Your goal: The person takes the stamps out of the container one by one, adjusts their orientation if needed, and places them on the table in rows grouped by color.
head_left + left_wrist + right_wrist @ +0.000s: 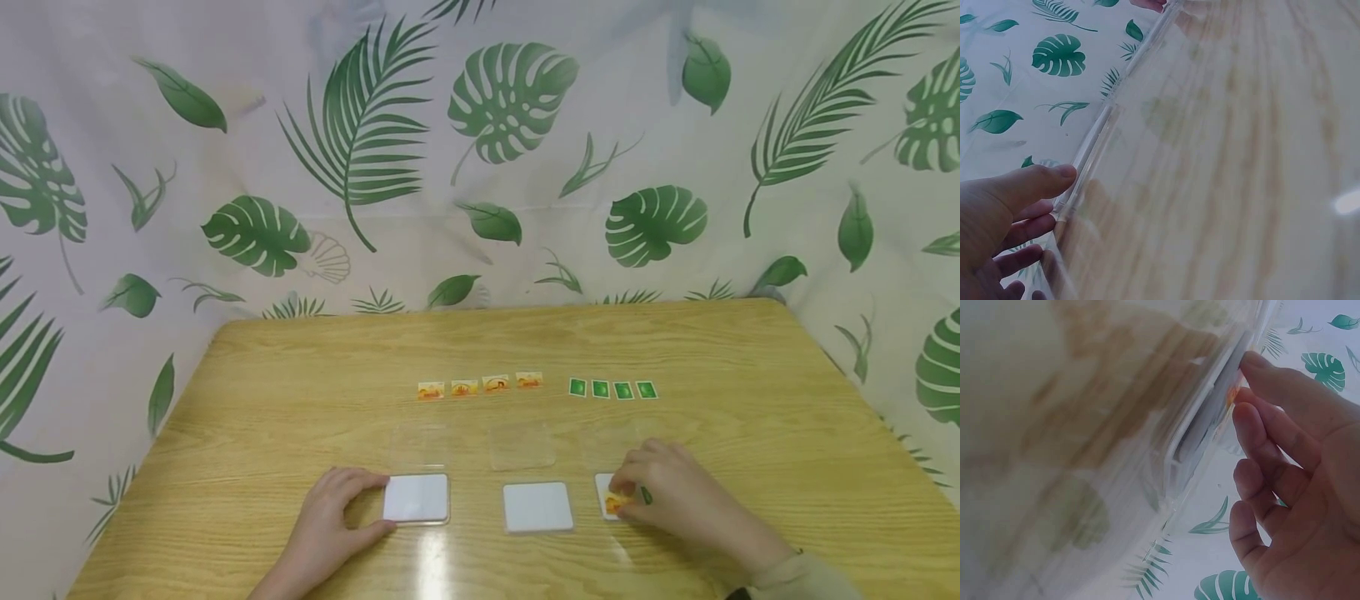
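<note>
At the left, a white card in a clear case lies on the table, and my left hand holds its left side between thumb and fingers. My right hand pinches a small orange-printed picture card over the white card at the right. Part of a green piece shows beside the fingers there. The right wrist view has the right hand at the case edge with a bit of orange at the fingertips. Another white card lies between the hands.
Several orange picture cards line up farther back, with several small green cards to their right. Clear plastic cases lie in front of them. Behind the wooden table hangs a leaf-print cloth.
</note>
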`<act>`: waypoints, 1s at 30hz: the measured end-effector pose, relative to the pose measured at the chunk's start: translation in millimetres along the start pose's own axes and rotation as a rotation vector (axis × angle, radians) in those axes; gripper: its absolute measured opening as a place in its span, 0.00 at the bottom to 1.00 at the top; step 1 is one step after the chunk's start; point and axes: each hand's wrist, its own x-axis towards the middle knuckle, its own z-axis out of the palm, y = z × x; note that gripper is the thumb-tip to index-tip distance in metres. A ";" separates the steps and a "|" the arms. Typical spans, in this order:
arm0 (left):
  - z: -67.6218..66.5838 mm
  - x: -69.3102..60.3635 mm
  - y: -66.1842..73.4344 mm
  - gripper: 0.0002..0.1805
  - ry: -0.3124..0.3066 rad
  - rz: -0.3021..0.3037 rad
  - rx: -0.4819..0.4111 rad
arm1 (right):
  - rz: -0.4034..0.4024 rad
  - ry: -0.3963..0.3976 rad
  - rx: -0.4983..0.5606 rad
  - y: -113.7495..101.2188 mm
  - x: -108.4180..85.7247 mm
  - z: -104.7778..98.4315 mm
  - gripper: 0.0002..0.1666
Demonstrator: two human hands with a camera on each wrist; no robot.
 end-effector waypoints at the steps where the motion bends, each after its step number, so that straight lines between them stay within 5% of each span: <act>1: -0.2 -0.1 0.3 0.25 -0.003 -0.006 -0.002 | -0.003 0.002 0.000 -0.1 0.1 0.2 0.10; 9: -0.6 -0.6 1.2 0.25 -0.018 -0.033 -0.011 | -0.013 0.003 0.013 -1.7 0.1 -0.5 0.10; 18: 0.7 -0.7 -0.7 0.25 0.002 0.003 0.003 | -0.020 0.014 -0.014 -3.1 2.7 -1.3 0.10; 30: -1.0 -0.5 1.6 0.25 -0.004 -0.001 -0.007 | -0.035 0.019 -0.059 -11.3 25.8 -10.7 0.11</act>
